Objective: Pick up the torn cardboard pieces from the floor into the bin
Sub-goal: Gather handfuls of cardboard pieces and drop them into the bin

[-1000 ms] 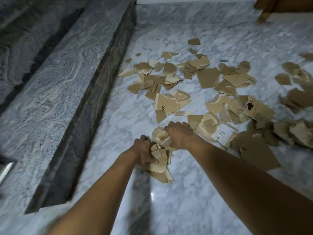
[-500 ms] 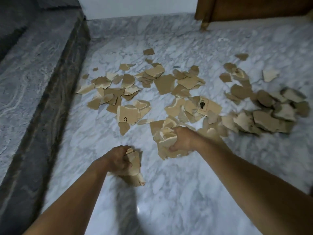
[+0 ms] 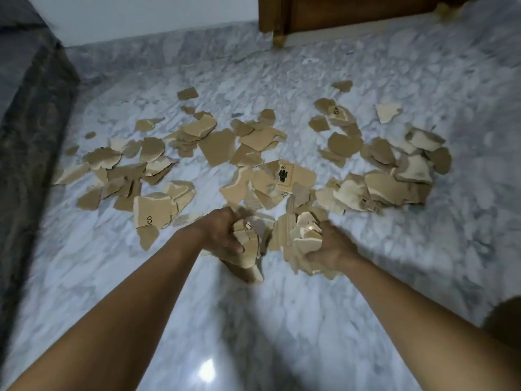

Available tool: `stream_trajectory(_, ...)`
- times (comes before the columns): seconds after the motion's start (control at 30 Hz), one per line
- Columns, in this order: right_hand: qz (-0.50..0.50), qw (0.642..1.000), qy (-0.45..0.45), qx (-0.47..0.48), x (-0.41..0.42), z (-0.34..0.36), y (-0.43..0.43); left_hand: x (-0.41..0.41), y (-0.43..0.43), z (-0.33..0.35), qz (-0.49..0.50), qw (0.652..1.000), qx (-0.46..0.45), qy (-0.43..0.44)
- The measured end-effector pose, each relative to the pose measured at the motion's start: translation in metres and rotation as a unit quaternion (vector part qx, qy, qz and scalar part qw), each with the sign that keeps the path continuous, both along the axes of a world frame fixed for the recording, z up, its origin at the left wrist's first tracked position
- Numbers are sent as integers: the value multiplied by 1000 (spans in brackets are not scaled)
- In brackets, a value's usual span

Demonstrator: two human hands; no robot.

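On the head view I have both forearms reaching out over the marble floor [image 3: 282, 320]. The left hand [image 3: 222, 235] has fingers and thumb curled tight round a wad of scraps [image 3: 249, 251]. The wad sticks out below and to the right of the fist, its lowest corner pointing down at the floor. The right hand [image 3: 329, 246] grips a paler wad [image 3: 303, 241], fingers wrapped under it, with the scraps bulging up and to the left of the palm. The two handfuls sit just beside each other between the hands. I cannot tell whether they touch, because that spot is blurred.

The rest of the torn cardboard lies loose on the floor beyond the hands. A left cluster [image 3: 124, 170] spreads out far and left of the left hand. Its nearest part, a piece marked CO [image 3: 152, 213], lies just left of the left wrist. A middle cluster [image 3: 248, 148] lies straight beyond the knuckles, and a printed label piece [image 3: 294, 176] lies on its near side. A right heap [image 3: 394, 176] is piled far and right of the right hand. A few stray bits [image 3: 387, 112] lie farther out.

A dark stone ledge [image 3: 31, 122] runs along the left edge. Brown wooden furniture [image 3: 338, 9] stands at the far side.
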State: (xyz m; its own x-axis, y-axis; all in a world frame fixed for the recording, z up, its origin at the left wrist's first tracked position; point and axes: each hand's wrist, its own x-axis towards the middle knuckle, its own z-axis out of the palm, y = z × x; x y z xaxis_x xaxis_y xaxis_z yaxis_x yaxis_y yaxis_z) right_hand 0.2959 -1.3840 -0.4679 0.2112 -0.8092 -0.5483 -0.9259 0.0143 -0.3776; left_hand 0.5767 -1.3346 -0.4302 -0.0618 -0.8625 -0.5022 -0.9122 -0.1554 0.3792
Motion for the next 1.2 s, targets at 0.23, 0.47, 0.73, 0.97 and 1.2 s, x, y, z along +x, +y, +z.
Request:
stream_trajectory(0.23,79,994,21,79,-19,26,-30,-43,-18,-27,-110,983,4,-149)
stream_trajectory(0.47,147,987,62,-9,-21,58,-52,-37,-8,-22,7,998,-49,49)
stream_trajectory(0.73,113,993,-13,-9,-8,81,-48,-16,2,21,174,953,30,245)
stream_trajectory(0.97,116,988,-89,40,9,80,-36,-27,1,43,170,951,73,248)
stream_trajectory(1.2,52,997,48,-9,-43,77,-47,17,21,39,183,967,91,155)
